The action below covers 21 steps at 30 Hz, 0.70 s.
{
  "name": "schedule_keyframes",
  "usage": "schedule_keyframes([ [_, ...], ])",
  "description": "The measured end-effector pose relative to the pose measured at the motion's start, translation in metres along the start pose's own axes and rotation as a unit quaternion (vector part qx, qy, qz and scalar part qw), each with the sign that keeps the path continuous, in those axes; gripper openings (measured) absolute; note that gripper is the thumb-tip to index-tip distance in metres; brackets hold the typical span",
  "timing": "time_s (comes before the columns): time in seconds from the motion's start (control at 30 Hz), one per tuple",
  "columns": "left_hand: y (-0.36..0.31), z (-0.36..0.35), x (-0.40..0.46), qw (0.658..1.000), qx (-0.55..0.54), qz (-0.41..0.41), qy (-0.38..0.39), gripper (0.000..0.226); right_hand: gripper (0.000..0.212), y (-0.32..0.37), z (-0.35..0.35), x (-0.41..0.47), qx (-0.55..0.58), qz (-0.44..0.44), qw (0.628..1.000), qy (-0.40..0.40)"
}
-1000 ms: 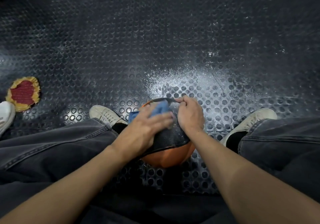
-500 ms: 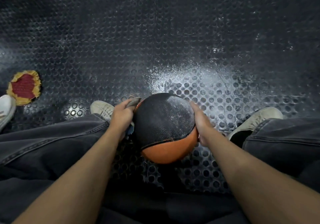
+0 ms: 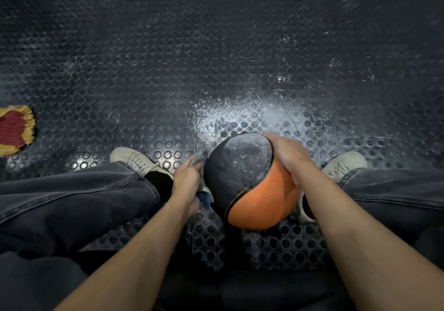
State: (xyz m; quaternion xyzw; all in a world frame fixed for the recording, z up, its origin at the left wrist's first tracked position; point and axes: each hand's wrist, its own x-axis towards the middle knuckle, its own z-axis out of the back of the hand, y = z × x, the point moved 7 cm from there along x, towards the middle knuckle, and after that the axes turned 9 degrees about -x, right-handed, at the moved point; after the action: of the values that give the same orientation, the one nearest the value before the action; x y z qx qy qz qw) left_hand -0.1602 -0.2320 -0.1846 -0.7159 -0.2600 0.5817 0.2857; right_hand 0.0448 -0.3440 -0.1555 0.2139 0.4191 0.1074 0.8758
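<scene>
A black and orange ball [image 3: 249, 178] sits between my feet on the studded black floor, its black panel wet and speckled. My left hand [image 3: 186, 183] is at the ball's left side and grips a blue cloth [image 3: 205, 196], most of it hidden in my fist. My right hand [image 3: 288, 152] lies over the ball's upper right side with the fingers spread on it.
My two pale shoes [image 3: 134, 159] and dark trouser legs flank the ball. A wet, shiny patch [image 3: 240, 116] covers the floor just beyond it. A red and yellow rag [image 3: 14, 130] lies at the far left edge.
My left hand has slid with the cloth from the ball's top down its left side. My right hand has shifted over the right side, and the ball has turned, showing more orange.
</scene>
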Motion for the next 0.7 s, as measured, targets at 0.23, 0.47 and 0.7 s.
schedule_keyframes([
  [0.23, -0.023, -0.034, -0.038, 0.893, 0.355, -0.271, 0.064, 0.034, 0.043, -0.006, -0.016, -0.036, -0.040, 0.003, 0.977, -0.209],
  [0.47, -0.007, -0.049, -0.075, 0.784, 0.466, -0.400, 0.091, 0.040, 0.038, 0.002, -0.008, -0.025, -0.042, -0.032, 0.984, -0.171],
  [0.7, -0.006, -0.055, -0.087, 0.782, 0.473, -0.377, 0.148, 0.041, 0.033, -0.001, -0.001, -0.017, -0.057, -0.041, 0.983, -0.168],
])
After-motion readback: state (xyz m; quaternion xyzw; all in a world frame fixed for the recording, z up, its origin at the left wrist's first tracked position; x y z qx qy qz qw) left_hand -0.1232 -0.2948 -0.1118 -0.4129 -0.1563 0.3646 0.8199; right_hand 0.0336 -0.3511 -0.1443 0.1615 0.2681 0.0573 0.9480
